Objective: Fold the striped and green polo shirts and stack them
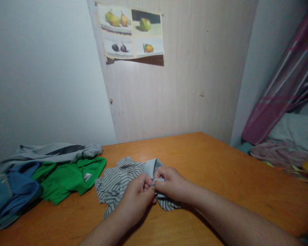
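Note:
A grey-and-white striped shirt lies crumpled on the orange wooden table, its plain grey collar turned up. My left hand and my right hand meet over the shirt just below the collar. Both are closed in a pinch on the fabric at the placket, fingertips almost touching each other. What sits between the fingertips is too small to make out beyond the cloth itself.
A green shirt, a grey garment and blue clothes are piled at the table's left. A fruit poster hangs on the wooden panel behind. A bed with blankets stands to the right.

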{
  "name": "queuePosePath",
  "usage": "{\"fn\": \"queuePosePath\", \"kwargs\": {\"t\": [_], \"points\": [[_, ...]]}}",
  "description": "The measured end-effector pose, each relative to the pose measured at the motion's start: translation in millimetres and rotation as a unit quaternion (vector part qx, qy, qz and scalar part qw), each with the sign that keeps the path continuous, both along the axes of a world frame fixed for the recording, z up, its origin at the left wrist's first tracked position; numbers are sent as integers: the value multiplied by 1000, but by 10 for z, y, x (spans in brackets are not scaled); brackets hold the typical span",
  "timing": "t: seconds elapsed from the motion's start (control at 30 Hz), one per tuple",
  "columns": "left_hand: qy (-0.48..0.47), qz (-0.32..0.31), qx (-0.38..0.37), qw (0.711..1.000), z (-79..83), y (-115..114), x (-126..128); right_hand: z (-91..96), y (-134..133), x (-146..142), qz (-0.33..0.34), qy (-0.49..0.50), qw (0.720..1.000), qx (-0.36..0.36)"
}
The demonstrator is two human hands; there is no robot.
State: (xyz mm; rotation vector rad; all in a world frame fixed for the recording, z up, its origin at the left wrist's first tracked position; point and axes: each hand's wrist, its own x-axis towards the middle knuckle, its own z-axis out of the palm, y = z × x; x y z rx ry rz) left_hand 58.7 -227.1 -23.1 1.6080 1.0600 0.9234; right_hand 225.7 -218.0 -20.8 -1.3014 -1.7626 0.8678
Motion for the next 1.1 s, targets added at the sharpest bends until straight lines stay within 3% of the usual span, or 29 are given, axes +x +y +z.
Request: {"fn": "queuePosePath", "kwargs": {"t": [0.17, 0.3, 0.4, 0.5, 0.67, 0.93, 1.03, 1.1], "points": [[0, -25, 5, 1000, 84, 23, -51, 26, 66, 18, -8, 92, 996, -1], [70, 9, 111, 991, 148, 66, -140, 87, 93, 102, -23, 220, 975, -20], [120, 48, 151, 980, 157, 97, -216, 109, 105, 182, -36, 290, 956, -31], [142, 69, 182, 971, 154, 111, -277, 101, 133, 237, -42, 327, 944, -19], [223, 48, 205, 952, 152, 89, -297, 105, 162, 248, -55, 350, 935, -20], [293, 78, 270, 914, 109, 100, -259, 240, -38, 178, 56, 409, 906, -96], [266, 63, 274, 922, 140, 77, -219, 261, -74, 173, 86, 417, 898, -114], [211, 42, 235, 948, 171, 53, -184, 250, -39, 196, 82, 426, 895, -103]]}}
